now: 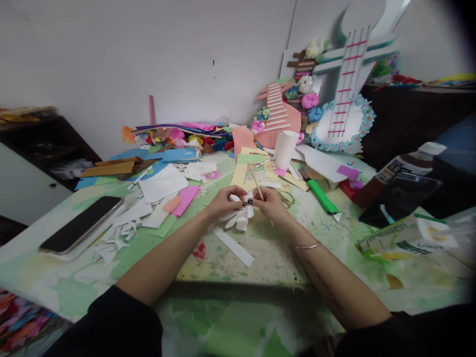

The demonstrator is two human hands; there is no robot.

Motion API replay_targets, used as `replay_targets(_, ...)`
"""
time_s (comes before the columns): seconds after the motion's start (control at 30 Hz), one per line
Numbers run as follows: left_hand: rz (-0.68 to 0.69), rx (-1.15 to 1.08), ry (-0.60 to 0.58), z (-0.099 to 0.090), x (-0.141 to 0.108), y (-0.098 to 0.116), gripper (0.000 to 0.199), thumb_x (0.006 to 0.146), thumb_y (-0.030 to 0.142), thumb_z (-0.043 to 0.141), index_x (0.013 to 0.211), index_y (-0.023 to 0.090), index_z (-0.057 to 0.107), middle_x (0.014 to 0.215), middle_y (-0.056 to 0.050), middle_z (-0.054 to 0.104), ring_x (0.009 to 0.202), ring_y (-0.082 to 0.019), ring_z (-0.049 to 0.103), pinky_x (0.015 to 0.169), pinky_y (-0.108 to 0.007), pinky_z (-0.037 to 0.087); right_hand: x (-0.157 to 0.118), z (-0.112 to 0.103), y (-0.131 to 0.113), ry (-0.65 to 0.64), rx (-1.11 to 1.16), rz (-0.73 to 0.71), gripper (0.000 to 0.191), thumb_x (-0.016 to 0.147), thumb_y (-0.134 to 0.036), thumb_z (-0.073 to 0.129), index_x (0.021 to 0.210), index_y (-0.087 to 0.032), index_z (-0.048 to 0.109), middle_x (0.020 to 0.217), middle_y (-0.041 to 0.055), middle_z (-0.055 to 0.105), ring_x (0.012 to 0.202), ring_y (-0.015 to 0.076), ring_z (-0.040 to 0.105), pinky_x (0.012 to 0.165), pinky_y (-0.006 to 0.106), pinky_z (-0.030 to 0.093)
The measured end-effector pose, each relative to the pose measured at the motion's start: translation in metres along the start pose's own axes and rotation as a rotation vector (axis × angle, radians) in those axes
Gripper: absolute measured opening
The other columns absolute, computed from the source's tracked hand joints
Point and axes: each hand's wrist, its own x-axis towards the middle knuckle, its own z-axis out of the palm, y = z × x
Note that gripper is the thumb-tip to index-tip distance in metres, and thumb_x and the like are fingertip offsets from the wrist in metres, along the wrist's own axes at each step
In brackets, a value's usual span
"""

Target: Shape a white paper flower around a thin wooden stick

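Note:
Near the front of the table, my left hand [225, 201] and my right hand [271, 203] meet with thumbs almost touching. Between them is a white paper flower [238, 218], its curled petals hanging below the fingers. Both hands pinch it. A thin wooden stick [256, 181] also passes through my right hand, slanting up and away from me. Just under the flower, a white paper strip [234, 246] lies flat on the table. Gold-handled scissors [287, 198] rest behind my right hand, partly hidden by it.
Paper scraps [163, 183] and a black phone [82, 224] lie on the left. A green utility knife [322, 196], a drink carton [409, 235] and a brown bottle [397, 171] are on the right. A white roll [286, 149] and paper instruments [277, 116] stand behind.

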Motion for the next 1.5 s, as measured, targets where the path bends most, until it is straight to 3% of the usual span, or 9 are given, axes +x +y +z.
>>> replay_targets(0.13, -0.008, -0.084, -0.036, 0.001, -0.001, 0.001, 0.031, 0.057, 0.022, 0.073, 0.081, 0.014, 0.055, 0.079, 0.000, 0.057, 0.074, -0.012, 0.055, 0.067, -0.022, 0.042, 0.001, 0.000, 0.004, 0.005, -0.026, -0.015, 0.024, 0.063, -0.035, 0.070, 0.070, -0.017, 0.056, 0.063, -0.0025, 0.054, 0.058, 0.0098, 0.046, 0.053, 0.022, 0.034)
replay_targets(0.47, -0.072, -0.184, -0.049, 0.003, -0.002, 0.001, 0.033, 0.054, 0.026, 0.076, 0.072, 0.014, 0.051, 0.069, 0.003, 0.051, 0.061, -0.008, 0.047, 0.056, -0.019, 0.037, -0.002, 0.004, -0.009, -0.014, -0.122, -0.074, 0.018, 0.065, -0.031, 0.065, 0.066, -0.017, 0.054, 0.061, -0.0034, 0.050, 0.058, 0.0097, 0.044, 0.055, 0.022, 0.034)
replay_targets(0.73, -0.022, -0.083, 0.009, 0.002, 0.000, 0.001, 0.035, 0.055, 0.027, 0.078, 0.079, 0.013, 0.056, 0.073, 0.000, 0.057, 0.067, -0.010, 0.053, 0.064, -0.022, 0.041, -0.001, 0.002, -0.003, 0.025, -0.131, -0.089, 0.020, 0.067, -0.032, 0.065, 0.066, -0.017, 0.051, 0.060, -0.0042, 0.047, 0.057, 0.0093, 0.041, 0.054, 0.022, 0.032)
replay_targets(0.83, -0.015, -0.154, 0.058, 0.002, 0.001, 0.000, 0.044, 0.057, 0.028, 0.078, 0.092, 0.014, 0.056, 0.078, -0.001, 0.060, 0.071, -0.011, 0.056, 0.066, -0.022, 0.043, 0.000, 0.002, -0.003, 0.012, -0.090, -0.094, 0.022, 0.067, -0.035, 0.066, 0.068, -0.017, 0.053, 0.062, -0.0034, 0.049, 0.059, 0.0097, 0.043, 0.056, 0.022, 0.034)
replay_targets(0.93, -0.077, -0.255, 0.055, 0.003, 0.002, -0.002, 0.040, 0.062, 0.034, 0.075, 0.091, 0.012, 0.059, 0.082, -0.003, 0.061, 0.070, -0.011, 0.057, 0.063, -0.022, 0.043, -0.002, 0.003, -0.005, -0.039, -0.016, -0.073, 0.024, 0.066, -0.039, 0.067, 0.071, -0.017, 0.057, 0.067, -0.0012, 0.055, 0.061, 0.0106, 0.047, 0.057, 0.023, 0.036)
replay_targets(1.1, -0.227, -0.440, -0.015, 0.002, 0.001, -0.004, 0.036, 0.062, 0.035, 0.075, 0.088, 0.013, 0.063, 0.076, -0.003, 0.063, 0.063, -0.012, 0.059, 0.061, -0.024, 0.046, -0.007, 0.005, -0.013, -0.065, 0.087, 0.046, 0.031, 0.062, -0.044, 0.070, 0.075, -0.018, 0.058, 0.060, -0.0036, 0.051, 0.046, 0.0061, 0.035, 0.043, 0.020, 0.025)
replay_targets(1.23, -0.219, -0.451, -0.035, -0.002, 0.001, -0.002, 0.031, 0.062, 0.032, 0.076, 0.082, 0.011, 0.064, 0.074, -0.004, 0.065, 0.065, -0.013, 0.061, 0.062, -0.024, 0.047, -0.009, 0.004, -0.016, -0.085, 0.167, 0.104, 0.035, 0.060, -0.045, 0.073, 0.076, -0.018, 0.057, 0.056, -0.0057, 0.048, 0.040, 0.0039, 0.026, 0.039, 0.021, 0.017)
replay_targets(1.4, -0.195, -0.439, -0.068, -0.002, 0.000, 0.001, 0.032, 0.064, 0.037, 0.074, 0.080, 0.010, 0.065, 0.072, -0.004, 0.065, 0.063, -0.013, 0.061, 0.063, -0.025, 0.046, -0.008, 0.004, -0.015, -0.067, 0.182, 0.104, 0.037, 0.059, -0.046, 0.074, 0.075, -0.017, 0.057, 0.055, -0.0058, 0.048, 0.039, 0.0038, 0.027, 0.038, 0.021, 0.017)
replay_targets(1.5, -0.190, -0.433, -0.061, -0.001, -0.001, 0.002, 0.027, 0.063, 0.030, 0.076, 0.078, 0.011, 0.065, 0.072, -0.003, 0.065, 0.063, -0.012, 0.060, 0.061, -0.022, 0.044, -0.007, 0.005, -0.015, -0.069, 0.184, 0.102, 0.038, 0.058, -0.045, 0.075, 0.076, -0.017, 0.056, 0.055, -0.0061, 0.049, 0.040, 0.0037, 0.027, 0.038, 0.021, 0.017)
